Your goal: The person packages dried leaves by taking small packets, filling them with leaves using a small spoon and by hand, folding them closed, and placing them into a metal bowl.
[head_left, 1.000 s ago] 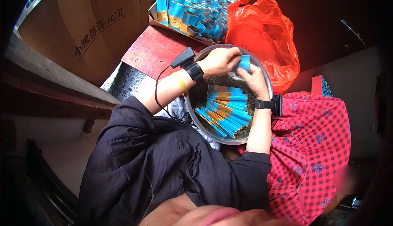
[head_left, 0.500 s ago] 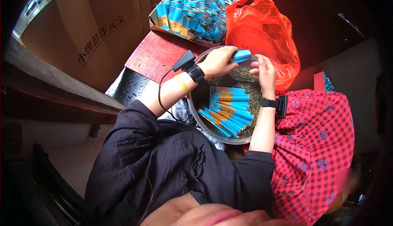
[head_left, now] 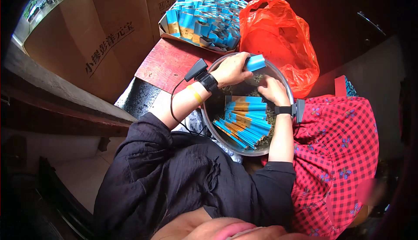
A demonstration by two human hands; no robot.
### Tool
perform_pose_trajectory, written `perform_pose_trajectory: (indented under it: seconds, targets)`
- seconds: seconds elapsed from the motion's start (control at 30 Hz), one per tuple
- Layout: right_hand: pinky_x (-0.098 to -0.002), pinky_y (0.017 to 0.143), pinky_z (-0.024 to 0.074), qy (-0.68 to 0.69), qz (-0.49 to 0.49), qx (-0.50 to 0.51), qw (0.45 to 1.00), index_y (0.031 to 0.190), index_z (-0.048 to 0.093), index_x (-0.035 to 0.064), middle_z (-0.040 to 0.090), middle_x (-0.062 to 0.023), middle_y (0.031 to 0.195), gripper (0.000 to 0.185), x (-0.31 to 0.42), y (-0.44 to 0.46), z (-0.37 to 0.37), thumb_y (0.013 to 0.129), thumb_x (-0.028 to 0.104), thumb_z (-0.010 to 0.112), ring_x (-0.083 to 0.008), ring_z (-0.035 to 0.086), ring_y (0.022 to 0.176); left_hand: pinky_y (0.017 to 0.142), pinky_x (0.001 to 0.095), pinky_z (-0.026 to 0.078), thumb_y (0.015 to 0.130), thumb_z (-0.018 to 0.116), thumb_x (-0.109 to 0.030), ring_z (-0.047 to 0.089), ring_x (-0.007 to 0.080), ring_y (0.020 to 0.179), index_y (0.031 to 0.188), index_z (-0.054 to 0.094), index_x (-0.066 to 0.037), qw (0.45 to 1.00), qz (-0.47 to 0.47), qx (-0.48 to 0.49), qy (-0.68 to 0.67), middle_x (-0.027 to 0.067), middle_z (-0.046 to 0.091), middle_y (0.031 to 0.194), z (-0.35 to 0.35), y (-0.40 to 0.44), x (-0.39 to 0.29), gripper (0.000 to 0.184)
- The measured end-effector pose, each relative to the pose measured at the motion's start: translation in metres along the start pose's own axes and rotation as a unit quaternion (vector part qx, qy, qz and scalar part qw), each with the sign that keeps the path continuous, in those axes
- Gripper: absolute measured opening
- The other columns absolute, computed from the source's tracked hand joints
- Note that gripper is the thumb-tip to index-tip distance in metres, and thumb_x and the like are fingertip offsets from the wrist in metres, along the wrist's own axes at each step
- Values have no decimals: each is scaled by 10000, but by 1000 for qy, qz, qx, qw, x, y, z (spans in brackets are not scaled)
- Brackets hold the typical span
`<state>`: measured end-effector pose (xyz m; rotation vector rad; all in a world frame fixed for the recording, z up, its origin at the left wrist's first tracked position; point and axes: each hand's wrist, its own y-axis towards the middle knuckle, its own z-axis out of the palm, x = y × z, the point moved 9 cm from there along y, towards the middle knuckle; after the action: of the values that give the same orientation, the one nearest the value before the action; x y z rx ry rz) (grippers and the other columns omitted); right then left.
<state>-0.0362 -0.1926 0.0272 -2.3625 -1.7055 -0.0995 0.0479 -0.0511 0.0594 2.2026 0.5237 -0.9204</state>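
Note:
My left hand [head_left: 232, 69] is closed around a blue paper packet [head_left: 255, 62] above the back of a round metal basin [head_left: 285, 78]. My right hand [head_left: 273, 90] reaches down into dry green leaf bits [head_left: 271, 119] in the basin, its fingers curled together; what they hold, if anything, is hidden. In the basin, nearer my body, lies a fanned stack of flat blue and gold packets [head_left: 244, 120]. Part of the leaf bits by my right fingertips sits under something clear.
Many blue packets [head_left: 209, 16] fill a cardboard tray [head_left: 191, 42] on a red board [head_left: 167, 61]. A red plastic bag [head_left: 278, 40] stands behind the basin. A large carton [head_left: 96, 31] is at left, a red checked cloth [head_left: 335, 153] at right.
The packet has left my right fingers and stays in my left hand. My right hand first opened away from it, then moved down to the leaf bits with fingers curled.

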Motion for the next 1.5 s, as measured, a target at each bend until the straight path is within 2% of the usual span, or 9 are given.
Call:
perform_pose_trajectory:
  seconds: [0.17, 0.47, 0.6, 0.77, 1.1, 1.17, 1.23, 1.3, 1.5]
  targets:
    - [-368, 762, 512, 275, -145, -102, 945, 946, 641, 10, 682, -145, 843, 216, 0, 11, -12, 793, 161, 641, -254, 673, 850, 822, 413, 488, 714, 730, -206, 608, 353, 945, 1148, 554, -21, 999, -4, -20, 46, 204, 619, 993, -2, 1, 2, 503]
    - [-280, 787, 485, 452, -125, -105, 877, 1012, 640, -15, 677, -53, 905, 189, -1, 38, 27, 838, 45, 597, -100, 603, 838, 839, 399, 487, 741, 732, -185, 611, 346, 971, 1191, 502, 13, 1000, -16, -14, 1, 215, 610, 1040, -1, 2, 5, 543]
    - [-316, 791, 473, 413, -90, -97, 901, 1079, 610, -23, 680, -83, 922, 238, 3, 41, 33, 889, 97, 532, -140, 596, 855, 842, 398, 483, 745, 734, -192, 609, 344, 980, 1217, 499, -5, 999, -32, 5, -17, 209, 611, 1044, 0, 2, 7, 560]
    - [-399, 768, 493, 272, -121, -285, 911, 973, 625, 24, 656, -198, 902, 200, 1, 17, -19, 932, 195, 529, -335, 644, 886, 840, 394, 483, 753, 738, -214, 611, 334, 987, 1221, 494, -4, 999, -39, 11, -24, 201, 613, 1047, -1, 3, 6, 568]
    - [-445, 856, 468, 309, -152, -165, 924, 1024, 596, 29, 634, -261, 967, 202, -1, 47, 45, 906, 151, 487, -414, 603, 1009, 848, 395, 481, 753, 736, -268, 605, 345, 1014, 1189, 512, -15, 998, -51, 28, 34, 211, 615, 1061, -10, 1, -2, 551]
    - [-404, 766, 505, 291, -204, -224, 907, 1001, 600, 13, 657, -200, 877, 198, 6, 36, 22, 902, 131, 476, -331, 659, 853, 804, 388, 499, 746, 742, -268, 626, 336, 958, 1142, 526, -13, 998, -42, 17, 38, 206, 619, 1025, -6, 2, 3, 518]
    - [-330, 635, 508, 426, -87, -65, 898, 966, 605, -1, 631, -105, 752, 194, -4, 42, 28, 898, 140, 489, -199, 634, 680, 784, 375, 509, 746, 753, -274, 643, 317, 938, 1139, 528, -8, 1000, -21, 4, 22, 197, 630, 998, -4, 3, 5, 525]
    - [-258, 546, 467, 503, -133, -95, 849, 919, 614, 4, 591, -32, 685, 194, -14, 42, 16, 901, 163, 503, -112, 581, 597, 794, 358, 508, 751, 768, -286, 650, 293, 906, 1166, 520, -3, 999, -35, 9, 22, 194, 643, 981, -2, 3, 8, 560]
    - [-215, 531, 444, 585, -35, -252, 770, 851, 648, 39, 608, -18, 682, 198, -59, 14, -43, 907, 196, 540, -79, 554, 568, 848, 343, 489, 774, 760, -279, 634, 265, 979, 1213, 501, 6, 997, -64, 49, 5, 182, 634, 1084, 6, 4, 13, 584]
